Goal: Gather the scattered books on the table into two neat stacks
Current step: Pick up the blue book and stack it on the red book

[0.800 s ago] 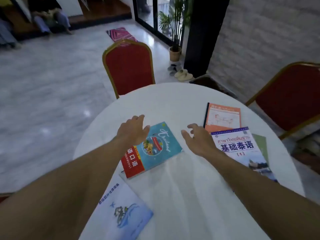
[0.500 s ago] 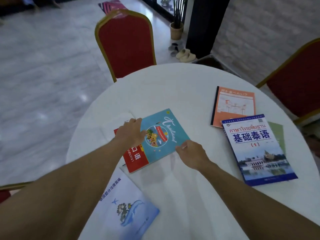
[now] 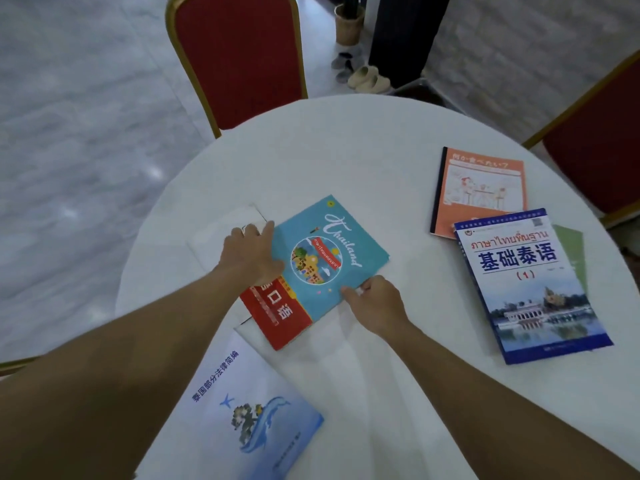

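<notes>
A teal "Thailand" book lies mid-table on a red book, which overlaps a white book. My left hand rests flat across the teal book's left edge, thumb on the cover. My right hand pinches the teal book's near right edge. At the right, a blue book with a palace photo lies on a green book and overlaps an orange book. A white-and-blue booklet lies near me, partly under my left arm.
The round white table has a red chair at its far side and another red chair at the right. Slippers and a plant pot sit on the floor beyond.
My right hand has come from beside the blue book to the teal book's near edge and taken hold of it. My left hand has settled on its left edge.
</notes>
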A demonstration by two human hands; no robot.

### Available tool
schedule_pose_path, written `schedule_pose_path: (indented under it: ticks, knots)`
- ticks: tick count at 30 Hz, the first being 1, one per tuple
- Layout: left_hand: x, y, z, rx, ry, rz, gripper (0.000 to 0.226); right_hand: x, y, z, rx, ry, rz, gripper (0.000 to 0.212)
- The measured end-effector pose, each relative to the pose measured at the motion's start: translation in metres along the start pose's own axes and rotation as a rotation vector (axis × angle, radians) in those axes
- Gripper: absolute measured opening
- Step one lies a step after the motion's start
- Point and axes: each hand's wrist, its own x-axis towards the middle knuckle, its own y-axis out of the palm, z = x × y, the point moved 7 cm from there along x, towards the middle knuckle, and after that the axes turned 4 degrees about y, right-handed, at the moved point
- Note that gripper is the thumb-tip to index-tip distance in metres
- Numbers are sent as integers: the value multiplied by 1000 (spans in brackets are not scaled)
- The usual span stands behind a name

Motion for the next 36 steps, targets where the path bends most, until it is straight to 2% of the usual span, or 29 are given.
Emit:
schedule_pose_path:
  ticks: [2,5,7,9,11,14,17,23,24,29,32,36]
  knots:
    - [-3,9,-2,-93,-44,55,92,1,-1,-3,12,22,-2,28]
    - [-12,20,-8,-412,-72,98,67,1,0,-6,26,28,36,20]
    - [-16,17,-13,-527,-47,75,52,0,-3,-7,36,31,52,14]
    - [-22,16,-20,-624,-20,87,44,-2,-7,-10,51,55,65,16]
    - [-30,17,-27,-748,-16,113,42,-6,-11,-15,113,104,79,17]
    - [-47,22,-35,-975,-67,177,45,-14,-15,-25,280,199,113,32]
    - [-64,25,-43,-1146,-104,241,51,-19,-17,-30,343,185,162,43]
    - [-84,22,-70,-1271,-45,282,57,-36,-21,-39,599,183,300,19]
    - [-87,23,-75,-1284,-41,292,56,-39,-23,-42,653,200,315,21]
    - [-107,35,-99,-1385,-32,345,57,-57,-39,-55,852,299,304,55]
    - [-118,45,-112,-1423,-37,363,63,-66,-49,-66,944,315,359,62]
    - [-131,56,-131,-1376,-42,370,57,-74,-63,-99,959,359,358,70]
